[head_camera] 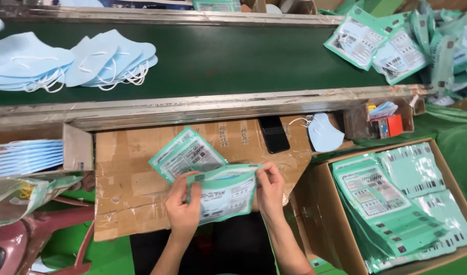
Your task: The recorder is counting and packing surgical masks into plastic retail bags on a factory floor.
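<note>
My left hand (182, 206) and my right hand (269, 188) both grip a green-and-white printed pouch (227, 192), one at each side edge, just above a cardboard work surface (121, 188). A second pouch of the same kind (185, 153) lies flat on the cardboard just behind it. A loose light-blue face mask (325, 133) rests at the cardboard's far right, beside a black phone (274, 133).
A green conveyor belt (218, 58) runs across the back with piles of blue masks (108, 61) at left and filled pouches (396, 46) at right. A cardboard box of stacked pouches (396, 203) stands at right. Stacked masks (24, 157) sit in a tray at left.
</note>
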